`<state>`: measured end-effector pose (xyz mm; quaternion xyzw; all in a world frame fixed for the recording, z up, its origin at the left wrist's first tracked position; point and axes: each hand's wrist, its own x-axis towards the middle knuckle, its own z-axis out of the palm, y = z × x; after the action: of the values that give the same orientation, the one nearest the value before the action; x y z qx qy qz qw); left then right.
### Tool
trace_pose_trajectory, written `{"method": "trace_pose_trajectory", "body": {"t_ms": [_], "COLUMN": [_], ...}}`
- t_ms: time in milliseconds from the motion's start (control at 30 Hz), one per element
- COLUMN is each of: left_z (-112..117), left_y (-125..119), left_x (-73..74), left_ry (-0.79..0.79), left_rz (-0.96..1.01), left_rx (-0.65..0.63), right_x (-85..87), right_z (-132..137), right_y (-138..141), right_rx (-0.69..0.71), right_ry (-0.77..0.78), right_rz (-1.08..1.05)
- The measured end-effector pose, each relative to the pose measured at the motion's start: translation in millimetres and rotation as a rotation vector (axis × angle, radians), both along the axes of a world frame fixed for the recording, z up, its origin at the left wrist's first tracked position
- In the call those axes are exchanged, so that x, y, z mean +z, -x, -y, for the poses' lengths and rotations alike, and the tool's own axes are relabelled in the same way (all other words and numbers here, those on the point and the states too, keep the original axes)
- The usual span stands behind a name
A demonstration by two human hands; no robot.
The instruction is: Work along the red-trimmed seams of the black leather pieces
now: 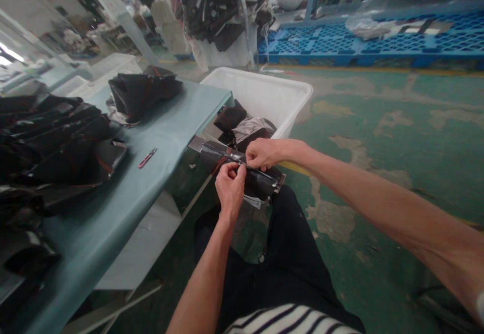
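Over my lap, both hands work on a folded black umbrella [221, 155] with a silvery lining that lies across my knees. My left hand [230, 185] is closed in a pinch on the umbrella's cloth near its middle. My right hand [262, 153] is closed too, gripping the same umbrella just above the left hand, at a thin metal rib. The two hands touch each other. The umbrella's far end points toward the table edge.
A pale blue table [159, 142] stands to my left with heaps of black umbrellas [49, 142], another bundle [141, 92] and small red snips [146, 158]. A white tub [276, 94] holding umbrellas sits ahead. Blue pallets [359, 46] lie on the green floor beyond.
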<state>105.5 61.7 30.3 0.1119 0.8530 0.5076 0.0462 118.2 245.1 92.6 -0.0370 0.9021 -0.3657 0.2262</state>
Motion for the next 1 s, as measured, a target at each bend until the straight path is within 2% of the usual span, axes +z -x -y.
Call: {"method": "trace_pose_trajectory", "body": {"t_ms": [333, 600, 833, 1000], "left_z": [-2.9, -6.9, -6.8, -9.3], "left_y": [-4.0, -10.4, -14.8, -15.4], "left_x": [0.5, 1.2, 3.9, 3.4], "left_ry": [-0.049, -0.035, -0.008, 0.002], "left_rz": [0.03, 0.043, 0.042, 0.052], "left_rx": [0.023, 0.065, 0.07, 0.086], "right_x": [-0.5, -3.4, -2.4, -6.2], "right_z": [-1.1, -2.4, -1.6, -1.5], "right_y": [-4.9, -10.8, -12.9, -10.8], "right_rx": [-0.095, -0.07, -0.051, 0.022], "right_ry": [0.11, 0.079, 0.082, -0.034], "right_rz": [0.065, -0.03, -0.03, -0.192]}}
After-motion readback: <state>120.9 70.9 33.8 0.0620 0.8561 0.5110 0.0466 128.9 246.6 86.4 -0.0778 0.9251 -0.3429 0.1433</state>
